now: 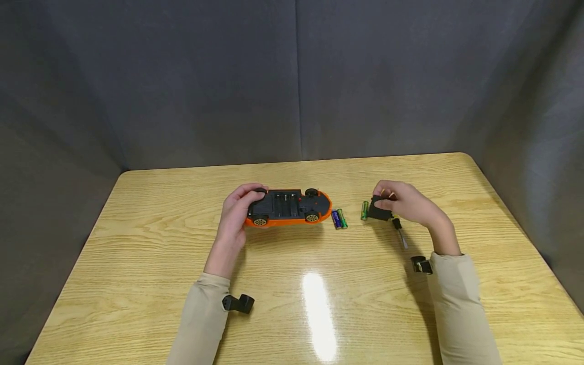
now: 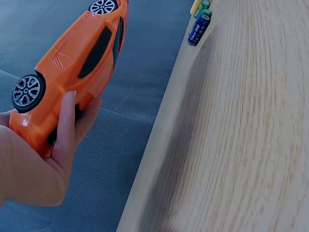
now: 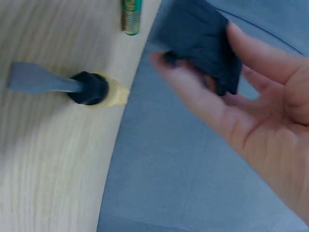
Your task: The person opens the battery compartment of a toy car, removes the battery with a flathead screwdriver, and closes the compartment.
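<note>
My left hand grips the rear end of an orange toy car, held on its side above the table. Its black underside faces me in the head view, with an uncovered battery compartment and metal contacts showing. On the right, my right hand pinches a black battery cover between thumb and fingers, raised off the table. A green battery lies just left of the cover. Between car and cover, a blue battery and another green battery lie side by side.
Below the right hand a screwdriver with a yellow and black handle lies on the wooden table. A grey curtain hangs behind the table's far edge. Each sleeve carries a small black wrist camera.
</note>
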The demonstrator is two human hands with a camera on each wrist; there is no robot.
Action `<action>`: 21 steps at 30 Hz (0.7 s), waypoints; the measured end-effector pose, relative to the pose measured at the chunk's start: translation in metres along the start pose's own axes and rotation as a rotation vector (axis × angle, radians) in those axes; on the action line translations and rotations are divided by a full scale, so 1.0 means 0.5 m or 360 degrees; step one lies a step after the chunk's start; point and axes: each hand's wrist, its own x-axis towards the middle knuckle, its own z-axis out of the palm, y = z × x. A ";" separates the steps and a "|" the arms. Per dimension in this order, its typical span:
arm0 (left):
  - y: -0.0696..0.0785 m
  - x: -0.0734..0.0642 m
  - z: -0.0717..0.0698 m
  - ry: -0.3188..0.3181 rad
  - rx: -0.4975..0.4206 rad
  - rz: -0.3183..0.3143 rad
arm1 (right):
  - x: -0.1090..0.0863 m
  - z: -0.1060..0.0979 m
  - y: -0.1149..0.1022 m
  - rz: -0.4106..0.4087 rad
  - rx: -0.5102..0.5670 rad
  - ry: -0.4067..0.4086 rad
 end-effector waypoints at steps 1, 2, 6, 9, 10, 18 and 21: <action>0.000 0.000 0.000 0.0001 -0.0002 0.0001 | -0.002 -0.003 -0.002 -0.0021 0.0008 0.0048; 0.000 0.000 0.000 0.0001 -0.0004 0.0003 | -0.004 -0.005 -0.004 -0.0039 0.0028 0.0090; 0.000 0.000 0.000 0.0005 -0.0010 0.0000 | -0.009 -0.012 -0.013 -0.0076 0.0107 0.0189; 0.001 -0.001 -0.002 0.0012 -0.0014 -0.0002 | -0.010 -0.014 -0.024 -0.0080 0.0137 0.0226; 0.002 -0.001 -0.002 0.0012 -0.0014 -0.0002 | -0.010 -0.015 -0.028 -0.0075 0.0145 0.0234; 0.003 -0.002 -0.001 -0.0008 -0.0023 -0.0029 | -0.017 -0.023 -0.058 -0.0101 0.0200 0.0481; 0.003 -0.002 -0.002 -0.0001 -0.0012 -0.0030 | -0.013 -0.022 -0.065 -0.0127 0.0268 0.0564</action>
